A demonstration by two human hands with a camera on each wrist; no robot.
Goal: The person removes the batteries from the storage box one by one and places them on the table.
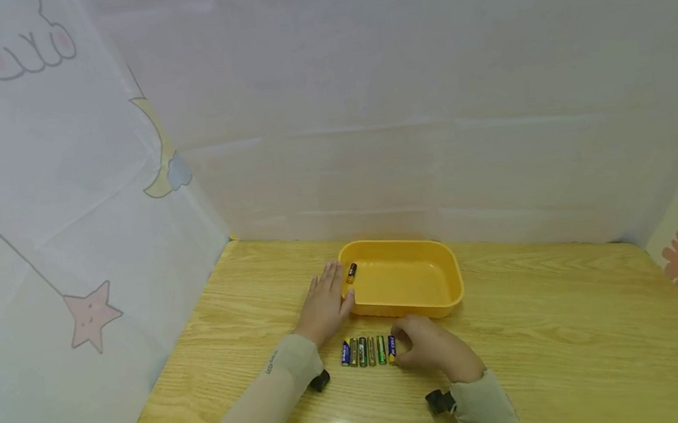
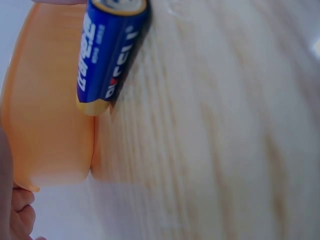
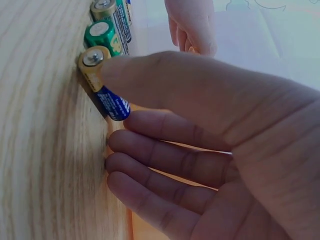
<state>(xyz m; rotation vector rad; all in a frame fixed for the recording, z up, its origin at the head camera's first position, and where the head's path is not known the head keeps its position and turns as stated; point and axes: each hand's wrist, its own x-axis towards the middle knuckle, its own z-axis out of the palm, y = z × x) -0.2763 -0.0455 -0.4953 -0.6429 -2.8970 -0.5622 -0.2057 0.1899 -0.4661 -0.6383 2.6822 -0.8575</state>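
Note:
My right hand (image 1: 430, 348) pinches the blue-and-gold battery (image 1: 392, 347) at the right end of a row. In the right wrist view, the thumb (image 3: 150, 77) lies at the gold terminal end of that battery (image 3: 114, 104), with the index fingertip by its other end. Several batteries stretch leftward from it, among them a green one (image 1: 381, 350) and a blue-and-yellow one (image 1: 345, 353) at the far end. With fingers extended, my left hand (image 1: 322, 308) rests against the left side of a yellow tray (image 1: 402, 309). Inside the tray lies one dark battery (image 1: 352, 273).
The row lies on a wood-grain table (image 1: 550, 327) just in front of the tray. A pale hanging sheet (image 1: 368, 132) closes off the back, and printed sheets stand at both sides. Black wrist devices (image 1: 438, 402) sit by each sleeve.

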